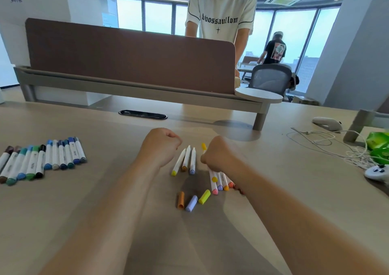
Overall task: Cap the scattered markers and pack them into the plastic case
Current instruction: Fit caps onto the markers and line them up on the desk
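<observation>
The three uncapped markers (185, 159) lie mid-frame between your fists, long axes pointing away from you, with their loose caps (191, 202) just below (nearer you). Your right hand (214, 155) grips a yellow marker (203, 146). Your left hand (160, 146), a fist with nothing showing, is just beside them.
</observation>
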Demonstrator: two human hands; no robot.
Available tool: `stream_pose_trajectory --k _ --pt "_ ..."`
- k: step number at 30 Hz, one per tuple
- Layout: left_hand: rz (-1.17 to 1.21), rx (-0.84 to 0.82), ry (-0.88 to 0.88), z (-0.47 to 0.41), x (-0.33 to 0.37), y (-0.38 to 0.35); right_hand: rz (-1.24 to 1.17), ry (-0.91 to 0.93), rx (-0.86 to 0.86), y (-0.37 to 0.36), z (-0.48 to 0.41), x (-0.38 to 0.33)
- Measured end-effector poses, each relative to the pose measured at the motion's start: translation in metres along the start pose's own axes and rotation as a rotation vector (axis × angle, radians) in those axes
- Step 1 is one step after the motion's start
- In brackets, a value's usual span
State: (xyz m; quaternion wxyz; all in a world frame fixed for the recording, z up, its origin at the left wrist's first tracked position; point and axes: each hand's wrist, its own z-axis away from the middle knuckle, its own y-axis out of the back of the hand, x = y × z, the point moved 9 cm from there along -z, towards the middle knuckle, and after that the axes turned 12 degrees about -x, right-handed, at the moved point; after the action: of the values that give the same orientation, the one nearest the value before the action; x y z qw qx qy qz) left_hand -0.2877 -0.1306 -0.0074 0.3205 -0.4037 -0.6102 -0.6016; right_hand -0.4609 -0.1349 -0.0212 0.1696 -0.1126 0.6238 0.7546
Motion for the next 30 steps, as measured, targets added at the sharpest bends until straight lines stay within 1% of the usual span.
stream_pose_trajectory --k 3,8,12,15,20,22,24,27,30 --pt "-0.022 -0.003 0.021 -0.003 -0.004 0.002 0.036 0.006 -0.038 -0.004 0.002 -0.003" --pt "-0.008 -0.005 0.019 -0.003 -0.003 0.003 0.09 0.02 -0.002 -0.003 -0.003 -0.013" --pt "-0.017 -0.017 0.02 -0.004 -0.004 0.001 0.234 -0.077 -0.046 -0.018 -0.029 -0.019" --pt "-0.04 -0.027 0.021 -0.005 -0.005 -0.001 0.273 -0.092 -0.069 -0.024 -0.037 -0.022" --pt "-0.104 -0.065 0.047 -0.004 -0.007 -0.006 0.278 -0.126 -0.158 -0.027 -0.038 -0.024" --pt "-0.157 -0.121 0.064 -0.002 -0.005 -0.012 0.231 -0.111 -0.196 -0.021 -0.033 -0.023" --pt "-0.253 -0.219 0.093 0.003 -0.001 -0.02 0.097 -0.065 -0.184 -0.011 -0.024 -0.018" --pt "-0.484 -0.4 0.127 0.014 0.003 -0.033 -0.171 -0.038 -0.146 -0.001 -0.005 0.0" --pt "-0.67 -0.514 0.127 0.026 0.008 -0.043 -0.269 -0.046 -0.16 -0.002 0.014 0.013"
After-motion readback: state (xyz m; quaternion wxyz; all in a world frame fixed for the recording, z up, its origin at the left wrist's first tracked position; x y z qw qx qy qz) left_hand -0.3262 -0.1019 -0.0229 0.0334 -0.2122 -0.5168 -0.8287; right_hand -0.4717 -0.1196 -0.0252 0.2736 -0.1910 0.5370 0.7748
